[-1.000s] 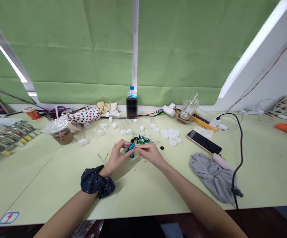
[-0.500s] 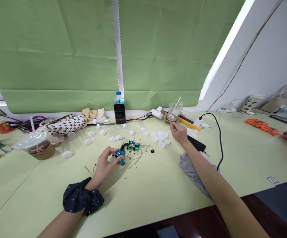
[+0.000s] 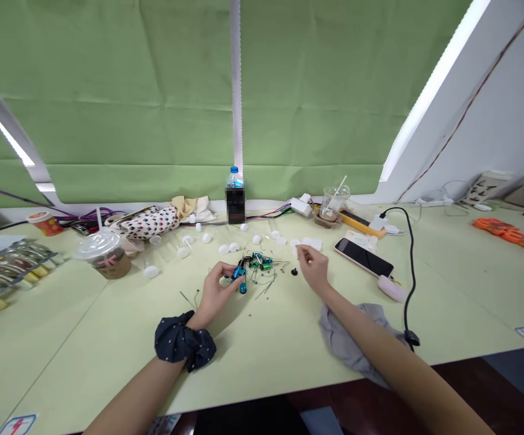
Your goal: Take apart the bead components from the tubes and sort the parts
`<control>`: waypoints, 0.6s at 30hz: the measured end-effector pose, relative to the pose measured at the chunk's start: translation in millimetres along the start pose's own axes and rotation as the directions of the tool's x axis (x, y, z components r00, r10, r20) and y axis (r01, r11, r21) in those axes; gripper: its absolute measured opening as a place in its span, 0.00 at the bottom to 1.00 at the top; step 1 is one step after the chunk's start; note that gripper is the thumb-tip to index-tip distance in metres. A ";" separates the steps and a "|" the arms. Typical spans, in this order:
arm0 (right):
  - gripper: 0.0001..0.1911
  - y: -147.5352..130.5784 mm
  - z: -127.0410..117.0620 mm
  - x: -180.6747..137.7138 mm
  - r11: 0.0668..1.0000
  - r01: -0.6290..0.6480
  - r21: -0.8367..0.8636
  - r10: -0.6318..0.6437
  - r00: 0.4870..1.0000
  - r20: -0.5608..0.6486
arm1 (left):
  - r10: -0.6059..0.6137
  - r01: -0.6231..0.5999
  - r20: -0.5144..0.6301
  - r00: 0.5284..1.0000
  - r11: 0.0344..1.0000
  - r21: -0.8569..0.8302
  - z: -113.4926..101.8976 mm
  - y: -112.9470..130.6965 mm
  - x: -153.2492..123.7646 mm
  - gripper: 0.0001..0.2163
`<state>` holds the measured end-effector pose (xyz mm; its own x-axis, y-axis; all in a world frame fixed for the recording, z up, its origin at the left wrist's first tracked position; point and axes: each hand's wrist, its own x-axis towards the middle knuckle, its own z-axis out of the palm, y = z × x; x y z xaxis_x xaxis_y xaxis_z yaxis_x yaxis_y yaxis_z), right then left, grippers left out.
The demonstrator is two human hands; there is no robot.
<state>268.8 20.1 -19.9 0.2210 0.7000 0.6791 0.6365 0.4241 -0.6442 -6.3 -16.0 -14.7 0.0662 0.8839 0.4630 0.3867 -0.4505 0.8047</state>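
My left hand point(image 3: 215, 289) pinches a small blue capacitor point(image 3: 238, 272) at the near edge of a heap of blue and green capacitors with wire legs point(image 3: 259, 262) on the pale green table point(image 3: 262, 344). A dark dotted scrunchie point(image 3: 183, 342) sits on that wrist. My right hand point(image 3: 313, 269) hovers to the right of the heap with its fingertips pinched together near several white caps point(image 3: 309, 243); what it holds is too small to name. A small black part point(image 3: 294, 272) lies between the heap and the right hand.
A grey cloth point(image 3: 355, 338) lies under my right forearm. A phone point(image 3: 363, 257), a pink object point(image 3: 392, 288) and a black cable point(image 3: 409, 266) are to the right. A lidded drink cup point(image 3: 103, 254) stands left, a water bottle point(image 3: 235, 193) at the back.
My right hand left the capacitor, reached out to the white caps at the back right, and has come back toward the heap. My left hand kept its pinch on the blue capacitor.
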 end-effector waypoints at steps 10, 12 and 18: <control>0.15 -84.7 54.8 -4.3 0.846 -0.257 0.467 -0.154 0.721 0.675 | 0.007 -0.007 -0.035 0.999 1.000 -0.008 -2.5 4.9 0.8 0.12; 0.15 -82.1 57.0 -6.2 0.818 -0.313 0.482 -0.135 0.712 0.689 | -0.022 0.021 -0.007 1.000 0.998 -0.064 -2.3 5.7 0.2 0.12; 0.14 -76.7 50.4 -15.3 0.801 -0.365 0.474 -0.111 0.688 0.717 | -0.100 0.120 0.108 0.989 0.974 -0.192 0.3 12.0 -4.0 0.13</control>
<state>179.3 5.8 1.4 -0.4486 0.8467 0.2860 0.0792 0.3564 -0.9310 -1.7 -24.9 -7.0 0.1259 0.9330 0.3371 0.2077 -0.3570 0.9107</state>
